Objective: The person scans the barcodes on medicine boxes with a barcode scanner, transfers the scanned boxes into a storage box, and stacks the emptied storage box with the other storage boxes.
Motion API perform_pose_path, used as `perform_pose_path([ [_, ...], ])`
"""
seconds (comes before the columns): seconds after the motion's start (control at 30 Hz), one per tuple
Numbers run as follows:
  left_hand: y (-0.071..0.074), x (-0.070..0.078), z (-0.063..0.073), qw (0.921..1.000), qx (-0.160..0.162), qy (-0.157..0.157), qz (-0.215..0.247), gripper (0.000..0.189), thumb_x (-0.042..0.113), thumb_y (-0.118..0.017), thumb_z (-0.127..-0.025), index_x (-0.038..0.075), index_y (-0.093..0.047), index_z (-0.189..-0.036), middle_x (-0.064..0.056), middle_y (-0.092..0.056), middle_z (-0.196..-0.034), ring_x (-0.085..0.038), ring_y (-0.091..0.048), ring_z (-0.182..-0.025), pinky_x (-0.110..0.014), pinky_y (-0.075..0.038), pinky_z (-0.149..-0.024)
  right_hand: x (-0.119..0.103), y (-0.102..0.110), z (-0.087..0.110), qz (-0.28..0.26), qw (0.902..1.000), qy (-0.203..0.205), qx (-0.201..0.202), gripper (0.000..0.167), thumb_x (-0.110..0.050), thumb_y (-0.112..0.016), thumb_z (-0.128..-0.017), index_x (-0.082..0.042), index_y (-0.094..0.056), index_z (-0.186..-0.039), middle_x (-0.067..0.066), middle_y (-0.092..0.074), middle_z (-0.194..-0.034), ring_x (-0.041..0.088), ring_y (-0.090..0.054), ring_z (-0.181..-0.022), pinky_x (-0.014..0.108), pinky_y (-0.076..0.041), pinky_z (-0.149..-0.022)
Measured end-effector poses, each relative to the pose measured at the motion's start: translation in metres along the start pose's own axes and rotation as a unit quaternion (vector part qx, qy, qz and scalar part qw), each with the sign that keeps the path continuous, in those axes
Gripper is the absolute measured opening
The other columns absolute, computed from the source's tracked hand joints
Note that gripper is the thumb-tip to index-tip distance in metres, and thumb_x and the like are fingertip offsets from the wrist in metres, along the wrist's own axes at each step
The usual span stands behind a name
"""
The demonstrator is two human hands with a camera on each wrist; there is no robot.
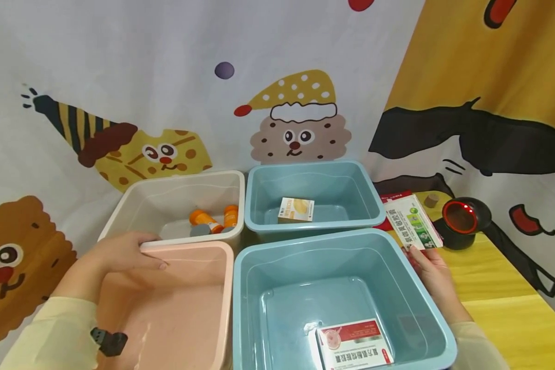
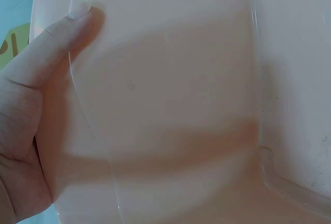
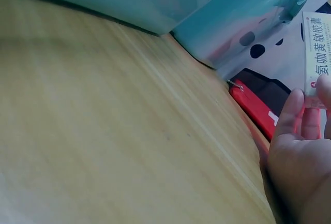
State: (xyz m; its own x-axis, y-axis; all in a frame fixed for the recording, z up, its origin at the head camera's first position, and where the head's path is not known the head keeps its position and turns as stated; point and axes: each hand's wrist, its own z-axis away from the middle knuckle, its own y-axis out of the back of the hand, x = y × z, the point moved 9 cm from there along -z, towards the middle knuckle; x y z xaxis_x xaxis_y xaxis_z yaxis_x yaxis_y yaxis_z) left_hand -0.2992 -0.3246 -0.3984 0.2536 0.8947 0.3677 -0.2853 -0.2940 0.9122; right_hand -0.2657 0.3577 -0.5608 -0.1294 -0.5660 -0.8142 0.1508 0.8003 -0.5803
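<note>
My left hand (image 1: 125,253) grips the far rim of the pink bin (image 1: 185,293). In the left wrist view its thumb (image 2: 57,43) lies along the bin's inner wall, and the other fingers are hidden behind it. To the right of the bins my right hand (image 1: 432,272) pinches the lower end of a white and green medicine box (image 1: 409,221). The box is held upright over the table, Chinese print facing the head camera. In the near blue bin (image 1: 314,239) lies a red and white medicine box (image 1: 353,344).
A grey bin (image 1: 185,180) at the back left holds orange bottles (image 1: 205,220). The far blue bin (image 1: 305,167) holds a small white and yellow box (image 1: 296,209). A dark round device (image 1: 462,221) with a red ring and a red pouch (image 3: 253,107) sit on the wooden table (image 1: 504,303).
</note>
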Motion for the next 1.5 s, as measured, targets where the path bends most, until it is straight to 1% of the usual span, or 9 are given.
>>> perform_pose_path([
  [0.13, 0.0, 0.001, 0.001, 1.0, 0.003, -0.002, -0.001, 0.06, 0.05, -0.091, -0.081, 0.01, -0.074, -0.123, 0.002, -0.073, -0.101, -0.022, -0.064, -0.091, -0.055, -0.056, -0.085, -0.002, 0.0, -0.003, 0.009, 0.9997, 0.025, -0.003, 0.035, -0.003, -0.057, -0.109, -0.022, -0.074, -0.134, -0.003, -0.077, -0.11, 0.01, -0.071, -0.088, 0.02, -0.057, -0.08],
  [0.43, 0.002, 0.0, 0.002, 0.9999, 0.001, -0.012, -0.006, 0.057, 0.049, -0.091, -0.082, 0.011, -0.073, -0.121, 0.003, -0.072, -0.1, -0.02, -0.063, -0.09, -0.049, -0.054, -0.082, -0.004, -0.009, -0.006, -0.122, 0.9922, -0.007, -0.025, 0.031, -0.001, -0.049, -0.112, -0.012, -0.074, -0.126, 0.007, -0.077, -0.105, 0.015, -0.074, -0.088, 0.023, -0.059, -0.082],
  [0.63, 0.003, 0.001, 0.004, 0.9999, 0.001, -0.012, -0.004, 0.056, 0.048, -0.091, -0.082, 0.01, -0.074, -0.12, 0.004, -0.072, -0.099, -0.019, -0.062, -0.09, -0.047, -0.054, -0.081, -0.004, -0.017, -0.006, -0.252, 0.9647, -0.042, -0.063, 0.029, -0.006, -0.044, -0.114, -0.006, -0.07, -0.127, 0.014, -0.072, -0.106, 0.022, -0.074, -0.091, 0.025, -0.059, -0.086],
  [0.73, 0.003, 0.002, 0.005, 0.9999, -0.001, -0.012, 0.004, 0.056, 0.047, -0.091, -0.082, 0.01, -0.074, -0.121, 0.003, -0.073, -0.1, -0.019, -0.063, -0.09, -0.047, -0.054, -0.081, -0.003, -0.018, -0.004, -0.284, 0.9551, -0.052, -0.067, 0.028, -0.007, -0.046, -0.114, -0.008, -0.067, -0.133, 0.014, -0.071, -0.112, 0.024, -0.073, -0.095, 0.026, -0.059, -0.088],
  [0.9, 0.002, 0.003, 0.005, 0.9998, -0.007, -0.011, 0.011, 0.056, 0.046, -0.091, -0.083, 0.009, -0.074, -0.122, 0.003, -0.073, -0.1, -0.019, -0.063, -0.09, -0.047, -0.055, -0.081, -0.004, -0.019, 0.0, -0.292, 0.9522, -0.041, -0.08, 0.033, -0.007, -0.045, -0.114, -0.011, -0.063, -0.14, 0.013, -0.07, -0.118, 0.024, -0.072, -0.099, 0.027, -0.058, -0.091],
  [1.07, 0.001, 0.003, 0.004, 0.9998, -0.007, -0.011, 0.014, 0.055, 0.045, -0.091, -0.083, 0.009, -0.074, -0.12, 0.003, -0.072, -0.099, -0.019, -0.062, -0.089, -0.047, -0.055, -0.081, -0.017, -0.027, 0.001, -0.305, 0.9455, 0.009, -0.113, 0.032, -0.003, -0.037, -0.115, -0.005, -0.06, -0.138, 0.018, -0.068, -0.115, 0.028, -0.073, -0.098, 0.029, -0.059, -0.089],
  [1.23, 0.0, 0.002, 0.003, 0.9999, -0.004, -0.009, 0.01, 0.056, 0.046, -0.091, -0.083, 0.01, -0.073, -0.122, 0.003, -0.072, -0.101, -0.02, -0.063, -0.09, -0.049, -0.056, -0.082, -0.042, -0.047, 0.004, -0.297, 0.9419, 0.063, -0.144, 0.033, 0.001, -0.037, -0.113, 0.001, -0.058, -0.138, 0.02, -0.068, -0.115, 0.03, -0.074, -0.095, 0.031, -0.06, -0.087],
  [1.37, -0.001, 0.002, 0.002, 0.9999, -0.001, -0.007, 0.008, 0.057, 0.046, -0.091, -0.082, 0.01, -0.073, -0.122, 0.002, -0.072, -0.101, -0.02, -0.063, -0.091, -0.05, -0.056, -0.083, -0.063, -0.068, 0.006, -0.254, 0.9504, 0.105, -0.145, 0.033, 0.006, -0.041, -0.111, 0.004, -0.06, -0.137, 0.021, -0.071, -0.119, 0.03, -0.075, -0.091, 0.031, -0.061, -0.084],
  [1.5, -0.001, 0.002, 0.0, 1.0, -0.002, -0.006, 0.008, 0.057, 0.046, -0.091, -0.082, 0.01, -0.073, -0.122, 0.002, -0.072, -0.101, -0.02, -0.063, -0.091, -0.051, -0.056, -0.083, -0.087, -0.091, 0.007, -0.138, 0.9717, 0.149, -0.121, 0.04, 0.011, -0.048, -0.107, 0.005, -0.056, -0.146, 0.019, -0.071, -0.129, 0.026, -0.075, -0.092, 0.031, -0.06, -0.086],
])
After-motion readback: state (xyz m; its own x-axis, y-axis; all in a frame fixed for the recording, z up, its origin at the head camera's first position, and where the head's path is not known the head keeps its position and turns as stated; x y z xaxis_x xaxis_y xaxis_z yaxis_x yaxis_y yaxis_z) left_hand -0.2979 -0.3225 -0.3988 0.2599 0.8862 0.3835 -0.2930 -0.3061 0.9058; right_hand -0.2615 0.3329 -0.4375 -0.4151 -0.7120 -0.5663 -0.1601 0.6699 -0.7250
